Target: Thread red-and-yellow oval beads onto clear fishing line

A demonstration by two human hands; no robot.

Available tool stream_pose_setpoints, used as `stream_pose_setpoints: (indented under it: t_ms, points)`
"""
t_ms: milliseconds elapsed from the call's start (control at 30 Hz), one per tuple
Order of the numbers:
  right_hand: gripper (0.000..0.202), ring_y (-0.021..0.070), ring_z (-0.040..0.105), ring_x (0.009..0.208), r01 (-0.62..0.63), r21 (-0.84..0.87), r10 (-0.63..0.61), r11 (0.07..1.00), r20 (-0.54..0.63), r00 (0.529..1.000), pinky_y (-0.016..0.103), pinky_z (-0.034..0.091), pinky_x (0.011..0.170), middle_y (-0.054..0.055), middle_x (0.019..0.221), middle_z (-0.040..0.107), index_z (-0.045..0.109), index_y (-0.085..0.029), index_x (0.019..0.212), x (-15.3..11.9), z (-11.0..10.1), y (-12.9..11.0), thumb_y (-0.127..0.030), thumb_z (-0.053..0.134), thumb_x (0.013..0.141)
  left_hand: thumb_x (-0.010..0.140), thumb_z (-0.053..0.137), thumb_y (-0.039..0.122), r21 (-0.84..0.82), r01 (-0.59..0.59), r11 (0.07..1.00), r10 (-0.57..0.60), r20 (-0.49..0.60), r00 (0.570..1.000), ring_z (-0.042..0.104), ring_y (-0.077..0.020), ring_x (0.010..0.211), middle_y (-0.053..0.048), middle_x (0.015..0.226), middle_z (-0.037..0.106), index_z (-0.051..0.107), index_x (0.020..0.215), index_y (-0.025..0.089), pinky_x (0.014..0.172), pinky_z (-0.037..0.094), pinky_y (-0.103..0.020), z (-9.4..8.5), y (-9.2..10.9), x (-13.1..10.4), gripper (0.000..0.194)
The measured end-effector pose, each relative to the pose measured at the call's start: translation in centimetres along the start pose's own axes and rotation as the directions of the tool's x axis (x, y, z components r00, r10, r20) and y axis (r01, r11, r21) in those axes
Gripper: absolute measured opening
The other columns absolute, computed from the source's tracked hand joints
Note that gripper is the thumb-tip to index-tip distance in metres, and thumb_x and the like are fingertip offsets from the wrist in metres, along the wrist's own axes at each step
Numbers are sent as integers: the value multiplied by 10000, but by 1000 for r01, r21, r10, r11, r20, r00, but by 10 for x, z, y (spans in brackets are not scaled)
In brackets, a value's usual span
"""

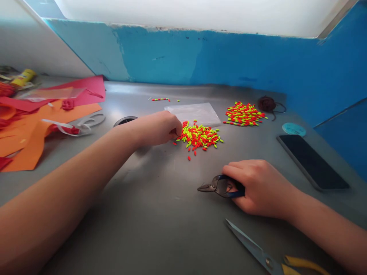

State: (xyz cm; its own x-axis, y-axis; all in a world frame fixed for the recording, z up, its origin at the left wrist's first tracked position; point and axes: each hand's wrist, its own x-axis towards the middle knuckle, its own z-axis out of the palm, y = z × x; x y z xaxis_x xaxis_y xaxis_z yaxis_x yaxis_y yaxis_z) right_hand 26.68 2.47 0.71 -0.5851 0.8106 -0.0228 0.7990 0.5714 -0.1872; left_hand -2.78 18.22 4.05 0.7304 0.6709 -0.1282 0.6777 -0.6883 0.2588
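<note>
From where I sit, I see a loose heap of small, glossy, oval beads in red-orange and yellow-green (200,135) on the grey, smooth tabletop (157,229), near the middle of my view, with a few strays off its near edge. My left hand (162,128) reaches in from the left, its curled fingertips at the heap's left edge; I can't tell whether they pinch a bead. My right hand (258,187), nearer me and to the right, is wrapped around the dark-blue handles of a pair of small metal pliers (213,184), whose tapered nose points left over the table.

Just behind the heap lies a flat, whitish, translucent plastic bag (197,112). Past it I see a short row of the same beads (161,99). To the right, a second group of red and yellow-green beads (245,114) lies in close lines, beside a dark-brown ball of yarn (266,103). Nearer on that side are a pale-blue round disc (294,129) and a black-screened phone (312,162). Yellow-handled steel scissors (252,244) lie below my right hand.

A black round spool (126,119) sits partly hidden behind my left forearm. Farther left I have overlapping orange sheets (57,114), a pinkish-red sheet (94,86) and a looped white ribbon (91,120).
</note>
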Motion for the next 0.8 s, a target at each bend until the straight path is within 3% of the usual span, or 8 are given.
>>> stream_pose_setpoints:
  t_ms: [267,333,367,433,467,533,667,800]
  points:
    - [25,197,572,646,0,-2,0,1000,-3,1000,358,272,646,18,751,666,559,-236,807,2,2,1,-221,576,816,805,676,174,-163,81,983,-89,-45,995,667,-184,735,-33,832,793,827,874,227,698,453,-290,1,-3,2,175]
    - [22,197,575,646,-1,0,1,1000,-7,1000,357,275,646,19,758,673,560,-236,809,2,2,1,-222,572,822,843,704,189,-320,111,941,-132,-44,990,688,-177,764,-37,862,792,820,943,207,689,478,-274,-3,0,1,153]
    - [23,196,576,644,0,1,0,1000,-7,1000,357,276,645,18,758,674,559,-237,809,2,2,1,-222,571,824,867,715,190,-471,129,873,-160,-28,987,695,-167,767,-39,866,786,812,964,194,690,499,-263,-5,2,1,138]
    - [26,195,576,643,0,2,0,1000,-7,1000,354,280,645,17,759,676,558,-238,807,1,2,1,-223,572,824,877,740,122,-898,159,411,-245,60,968,684,-133,734,-40,826,746,785,897,152,727,546,-246,-9,9,2,58]
    - [28,194,576,643,1,3,-1,1000,-7,1000,352,283,644,17,758,675,557,-238,806,0,2,0,-223,574,822,875,733,82,-978,157,138,-251,119,961,676,-120,714,-35,800,721,761,854,141,741,565,-240,-10,12,2,69]
    - [32,191,575,638,2,5,-2,1000,-6,1000,349,288,644,14,753,671,556,-238,802,0,1,0,-218,578,815,887,695,49,-978,133,-159,-260,171,950,663,-98,685,-27,774,686,722,820,135,733,584,-212,-10,18,5,112]
    - [47,189,576,635,3,6,-2,1000,-5,1000,344,293,644,9,737,660,550,-239,796,2,1,0,-206,578,815,858,656,41,-937,143,-319,-264,233,936,663,-99,684,-65,795,679,691,830,112,678,591,-188,-2,24,10,83]
    - [35,190,574,636,0,3,0,1000,-10,1000,342,293,642,13,742,661,558,-238,801,1,0,0,-212,580,811,756,671,50,-912,158,-379,-263,270,926,642,-121,654,-90,778,672,652,793,131,634,595,-214,4,24,12,91]
